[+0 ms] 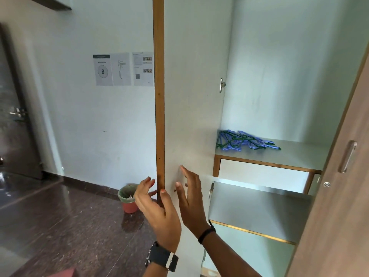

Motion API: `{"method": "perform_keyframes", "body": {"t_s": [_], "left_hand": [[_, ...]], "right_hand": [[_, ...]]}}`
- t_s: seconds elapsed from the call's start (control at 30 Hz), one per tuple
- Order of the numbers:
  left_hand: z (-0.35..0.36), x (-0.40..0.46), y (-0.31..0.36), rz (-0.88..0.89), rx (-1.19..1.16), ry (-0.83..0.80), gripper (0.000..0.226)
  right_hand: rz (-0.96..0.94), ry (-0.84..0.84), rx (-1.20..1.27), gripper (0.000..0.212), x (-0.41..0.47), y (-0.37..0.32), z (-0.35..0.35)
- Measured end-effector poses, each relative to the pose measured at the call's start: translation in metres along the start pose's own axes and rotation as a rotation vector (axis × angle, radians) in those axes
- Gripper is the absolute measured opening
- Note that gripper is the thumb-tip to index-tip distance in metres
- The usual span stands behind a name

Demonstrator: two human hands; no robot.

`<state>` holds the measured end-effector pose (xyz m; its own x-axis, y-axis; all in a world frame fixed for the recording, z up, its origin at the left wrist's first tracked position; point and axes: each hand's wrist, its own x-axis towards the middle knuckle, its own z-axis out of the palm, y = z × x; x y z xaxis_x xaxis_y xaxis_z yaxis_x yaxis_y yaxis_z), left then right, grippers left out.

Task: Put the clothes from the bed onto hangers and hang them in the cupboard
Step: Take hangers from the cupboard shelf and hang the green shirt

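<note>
Blue hangers [247, 141] lie at the shelf's [299, 154] left edge; both hands [159, 208] are spread and empty, so grab one next.

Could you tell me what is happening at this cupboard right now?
A person stands at the open cupboard with both hands empty. The left hand is at the edge of the left door, and the right hand is open beside that door's inner face. A pile of blue and green hangers lies on a shelf inside. No clothes show, and nothing is hung yet.
</note>
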<state>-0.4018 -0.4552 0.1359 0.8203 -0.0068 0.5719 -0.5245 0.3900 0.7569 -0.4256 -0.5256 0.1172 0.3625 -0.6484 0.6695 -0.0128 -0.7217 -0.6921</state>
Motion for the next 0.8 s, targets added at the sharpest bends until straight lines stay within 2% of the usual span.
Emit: {"method": "perform_keyframes", "body": {"t_s": [0.1,0.13,0.23,0.3,0.47,0.6,0.8], "left_hand": [[0.011,-0.028,0.000,0.215,0.051,0.023,0.025],[0.017,-0.037,0.000,0.228,0.061,-0.007,0.023],[0.044,-0.063,-0.001,0.056,0.035,-0.142,0.020],[0.066,-0.077,-0.007,-0.007,0.028,-0.216,0.026],[0.144,-0.114,-0.012,-0.116,-0.046,-0.363,0.030],[0.216,-0.152,-0.002,-0.197,-0.186,-0.496,0.038],[0.315,-0.214,0.004,-0.374,-0.282,-0.690,0.038]], "right_hand": [[0.034,0.000,0.003,0.058,-0.004,0.014,-0.016],[0.044,0.001,-0.004,0.055,-0.004,0.019,-0.022],[0.098,0.026,-0.025,0.034,-0.003,0.041,-0.053],[0.140,0.075,-0.002,0.022,0.000,0.057,-0.078],[0.198,0.184,-0.015,0.031,0.024,0.104,-0.155],[0.185,0.287,-0.097,0.015,0.047,0.143,-0.228],[0.216,0.408,-0.193,0.017,0.072,0.194,-0.340]]}}
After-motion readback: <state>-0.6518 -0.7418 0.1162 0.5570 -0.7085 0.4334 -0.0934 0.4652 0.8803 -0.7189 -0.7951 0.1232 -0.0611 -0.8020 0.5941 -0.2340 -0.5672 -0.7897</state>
